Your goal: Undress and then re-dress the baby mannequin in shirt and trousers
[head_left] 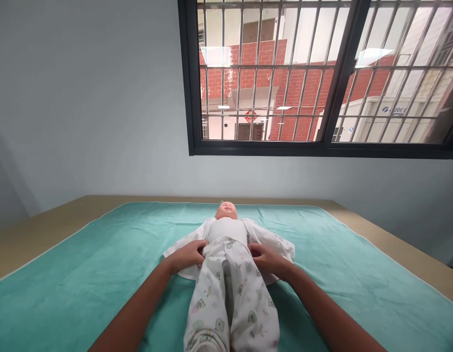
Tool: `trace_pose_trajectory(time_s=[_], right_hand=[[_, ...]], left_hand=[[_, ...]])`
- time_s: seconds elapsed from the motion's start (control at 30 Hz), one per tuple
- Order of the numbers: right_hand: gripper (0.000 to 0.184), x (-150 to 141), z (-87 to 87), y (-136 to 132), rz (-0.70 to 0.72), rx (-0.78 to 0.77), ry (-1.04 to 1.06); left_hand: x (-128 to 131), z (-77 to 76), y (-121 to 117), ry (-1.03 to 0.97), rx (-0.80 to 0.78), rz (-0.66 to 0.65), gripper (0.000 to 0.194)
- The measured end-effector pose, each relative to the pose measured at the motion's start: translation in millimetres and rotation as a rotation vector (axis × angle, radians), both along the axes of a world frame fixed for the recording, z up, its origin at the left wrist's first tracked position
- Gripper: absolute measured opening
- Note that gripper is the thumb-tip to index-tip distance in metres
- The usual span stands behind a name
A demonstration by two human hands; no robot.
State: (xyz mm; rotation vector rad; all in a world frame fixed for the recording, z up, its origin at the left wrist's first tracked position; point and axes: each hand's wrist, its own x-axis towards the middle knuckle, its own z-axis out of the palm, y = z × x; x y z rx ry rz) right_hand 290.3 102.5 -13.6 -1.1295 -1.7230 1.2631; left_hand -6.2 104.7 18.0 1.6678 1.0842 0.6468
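Observation:
A baby doll [226, 210] lies on its back, head away from me, on a green blanket [101, 259]. It wears white printed pants [211, 293] and a white top [226, 228]. A white jacket [272, 238] is spread out beneath it, sleeves to both sides. My left hand [188, 255] pinches the waist of the pants on the left side. On the opposite side my right hand [266, 257] has its fingers closed at the waistband, fingertips partly hidden. The near pant leg on the left ends in a rolled cuff.
The blanket covers most of a wooden table [70, 209], whose brown edge shows on the left, back and right. Behind it stands a pale wall [101, 122] with a black-framed, barred window [257, 148].

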Motion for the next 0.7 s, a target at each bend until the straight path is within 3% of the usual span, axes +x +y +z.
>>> trace_pose_trajectory(time_s=[0.17, 0.4, 0.7], right_hand=[[0.024, -13.7, -13.7, 2.4, -0.165, 0.126, 0.044], [0.017, -13.4, -23.2, 15.6, -0.179, 0.239, 0.001], [0.015, 2.7, -18.9, 20.6, -0.118, 0.362, -0.132]], left_hand=[[4.4, -14.8, 2.6, -0.143, 0.082, 0.086, 0.013], [22.1, -42.8, 9.4, -0.378, 0.114, 0.203, 0.015], [14.2, -45.0, 13.1, -0.431, 0.089, 0.130, 0.014]])
